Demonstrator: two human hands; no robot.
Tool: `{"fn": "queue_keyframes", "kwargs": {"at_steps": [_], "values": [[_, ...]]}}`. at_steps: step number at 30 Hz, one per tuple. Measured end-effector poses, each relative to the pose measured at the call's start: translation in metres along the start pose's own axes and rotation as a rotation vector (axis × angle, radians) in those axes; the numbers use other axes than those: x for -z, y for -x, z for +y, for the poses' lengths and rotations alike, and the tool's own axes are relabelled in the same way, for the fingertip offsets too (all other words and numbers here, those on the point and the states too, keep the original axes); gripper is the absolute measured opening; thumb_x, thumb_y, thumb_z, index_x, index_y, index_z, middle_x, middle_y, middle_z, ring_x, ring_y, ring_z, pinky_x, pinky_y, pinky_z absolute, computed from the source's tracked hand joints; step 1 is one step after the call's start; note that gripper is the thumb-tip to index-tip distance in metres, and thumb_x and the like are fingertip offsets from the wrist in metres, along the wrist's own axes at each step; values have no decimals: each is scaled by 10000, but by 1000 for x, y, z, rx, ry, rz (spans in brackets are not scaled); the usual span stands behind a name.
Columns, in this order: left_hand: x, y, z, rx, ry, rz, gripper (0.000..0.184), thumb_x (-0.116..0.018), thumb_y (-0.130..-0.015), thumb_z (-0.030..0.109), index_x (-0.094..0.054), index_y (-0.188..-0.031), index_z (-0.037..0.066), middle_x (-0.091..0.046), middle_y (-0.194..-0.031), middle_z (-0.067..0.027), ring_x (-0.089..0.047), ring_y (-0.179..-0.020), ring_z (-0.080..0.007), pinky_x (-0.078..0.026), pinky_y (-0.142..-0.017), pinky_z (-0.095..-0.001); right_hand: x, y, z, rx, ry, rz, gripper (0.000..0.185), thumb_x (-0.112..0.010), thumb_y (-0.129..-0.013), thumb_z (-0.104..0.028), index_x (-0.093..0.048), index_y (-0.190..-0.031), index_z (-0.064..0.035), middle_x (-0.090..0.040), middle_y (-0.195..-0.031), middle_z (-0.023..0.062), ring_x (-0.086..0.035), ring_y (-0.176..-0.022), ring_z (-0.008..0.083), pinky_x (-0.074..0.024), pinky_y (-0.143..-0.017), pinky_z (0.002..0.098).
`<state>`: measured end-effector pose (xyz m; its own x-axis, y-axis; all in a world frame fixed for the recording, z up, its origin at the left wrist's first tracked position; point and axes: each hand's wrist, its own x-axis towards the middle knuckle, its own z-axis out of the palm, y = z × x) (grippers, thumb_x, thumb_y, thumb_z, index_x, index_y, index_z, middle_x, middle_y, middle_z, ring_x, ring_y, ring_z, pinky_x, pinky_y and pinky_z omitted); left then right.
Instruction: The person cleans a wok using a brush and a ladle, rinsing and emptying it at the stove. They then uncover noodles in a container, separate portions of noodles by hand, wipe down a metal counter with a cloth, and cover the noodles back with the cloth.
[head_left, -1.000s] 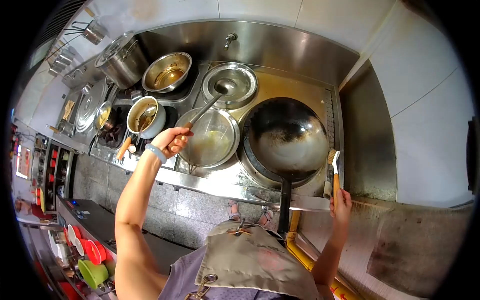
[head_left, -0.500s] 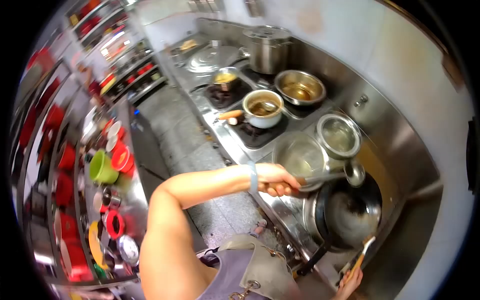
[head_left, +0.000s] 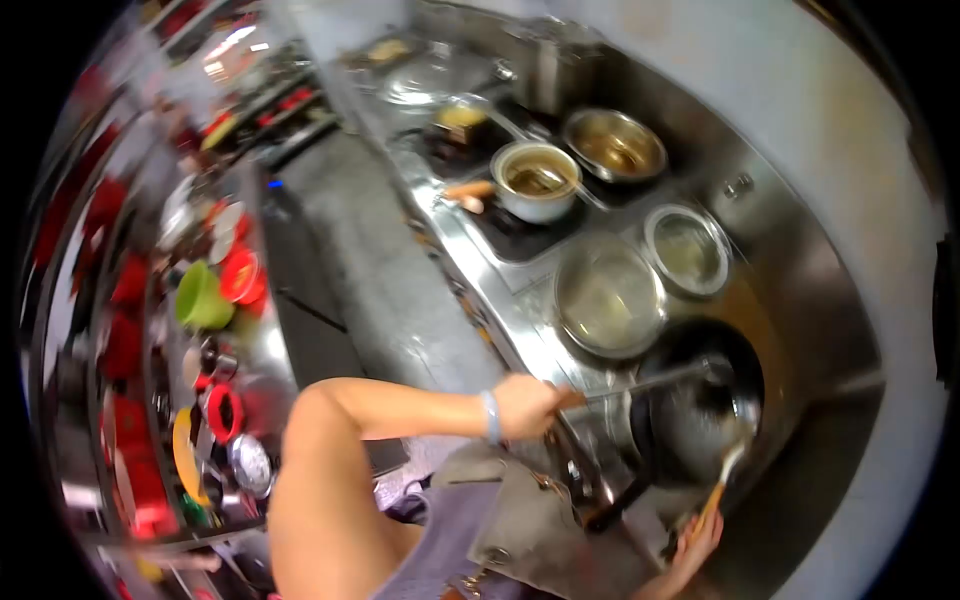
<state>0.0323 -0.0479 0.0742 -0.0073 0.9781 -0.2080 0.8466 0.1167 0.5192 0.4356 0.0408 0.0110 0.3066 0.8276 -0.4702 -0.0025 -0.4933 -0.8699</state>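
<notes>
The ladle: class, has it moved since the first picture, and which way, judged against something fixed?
Yes. The ladle has moved away from the wall tap; its bowl, nearer that tap earlier, now appears over the wok.

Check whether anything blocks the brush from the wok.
Nothing visible stands between the brush in the right hand and the wok. The ladle in the left hand reaches over the wok, seemingly apart from the brush.
</notes>
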Motion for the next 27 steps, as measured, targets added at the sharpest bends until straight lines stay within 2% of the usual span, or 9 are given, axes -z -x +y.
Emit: {"fn": "queue_keyframes", "kwargs": {"at_steps": [5, 8, 9, 10, 11, 12, 18, 24, 27], "values": [[16, -6, -12, -77, 83, 228, 400, -607, -691, 45, -574, -1087, 86, -617, -807, -153, -603, -682, -318, -490, -581, -368, 6, 9, -8, 70, -63, -53, 259, -526, -896, -263, -495, -1092, -98, -509, -675, 18, -415, -441, 47, -245, -338, 167], [-19, -48, -51, -133, 405, 330, 411, -634, -739, 78, -536, -1129, -7, -619, -698, -70, -586, -568, -187, -467, -521, -323, -1, 11, -16, 83, -11, -29, 262, -553, -880, -262, -506, -1077, -95, -515, -657, 4, -418, -447, 43, -263, -351, 180], [-3, -62, -42, -13, 631, 185, 372, -633, -771, 99, -542, -1112, -22, -557, -623, -8, -504, -474, -92, -407, -409, -255, -4, 13, -19, 79, -7, -21, 262, -558, -876, -261, -506, -1074, -98, -516, -655, -1, -420, -453, 42, -268, -358, 181], [4, -80, -42, 140, 750, 125, 343, -650, -741, 109, -576, -1042, -39, -632, -738, -61, -582, -605, -159, -480, -558, -283, -5, 16, -19, 76, 1, -12, 263, -562, -872, -261, -506, -1071, -100, -517, -653, -5, -421, -459, 40, -273, -365, 182], [15, -99, -40, 263, 902, 14, 278, -644, -761, 115, -584, -993, -25, -589, -653, -36, -524, -470, -96, -413, -402, -236, -5, 16, -19, 68, 23, -14, 246, -557, -864, -232, -506, -1064, -99, -522, -659, -5, -422, -470, 38, -278, -377, 181], [22, -119, -39, 213, 975, 63, 231, -632, -778, 123, -579, -948, -24, -538, -583, -10, -449, -379, -55, -330, -308, -214, -8, 17, -20, 71, 20, 9, 246, -557, -864, -232, -506, -1064, -99, -522, -659, -5, -422, -470, 38, -278, -377, 181], [40, -247, -67, 378, 983, -9, 137, -620, -761, 98, -560, -688, -2, -521, -519, -37, -442, -360, -91, -322, -307, -246, -27, 27, -19, 85, 98, 59, 203, -545, -852, -193, -512, -1020, -83, -521, -652, -1, -416, -456, 38, -268, -354, 179], [43, -323, -85, 480, 1256, -356, 245, -519, -849, 220, -536, -677, 46, -491, -515, -10, -381, -371, -55, -258, -331, -196, -30, 21, 9, 185, 5, 29, 222, -568, -824, -132, -501, -1032, -90, -527, -662, -5, -431, -472, 46, -294, -380, 184], [44, -339, -84, 517, 1482, -389, 221, -515, -860, 203, -526, -858, -18, -545, -654, -79, -500, -480, -105, -427, -394, -210, -32, 25, 5, 127, 66, 100, 246, -579, -820, -95, -494, -1050, -73, -522, -676, 13, -464, -521, 50, -338, -416, 210]]}}
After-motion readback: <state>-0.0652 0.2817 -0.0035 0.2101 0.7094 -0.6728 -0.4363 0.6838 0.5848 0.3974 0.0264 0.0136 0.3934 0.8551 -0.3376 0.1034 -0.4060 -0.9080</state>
